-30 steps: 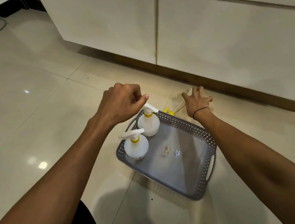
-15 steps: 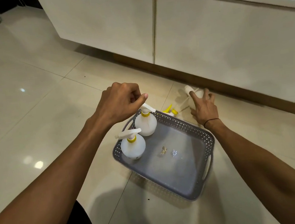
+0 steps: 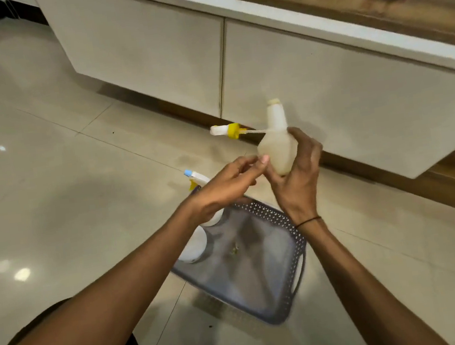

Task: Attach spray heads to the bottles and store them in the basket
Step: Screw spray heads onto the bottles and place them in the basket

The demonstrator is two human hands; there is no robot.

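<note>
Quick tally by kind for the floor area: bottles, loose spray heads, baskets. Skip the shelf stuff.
Bottles: 3. One without a head, held in the right hand: bottle; two in the basket, partly hidden by the left hand.
Loose spray heads: 1, spray head on the floor.
Baskets: 1, basket.
Total: 5.
</note>
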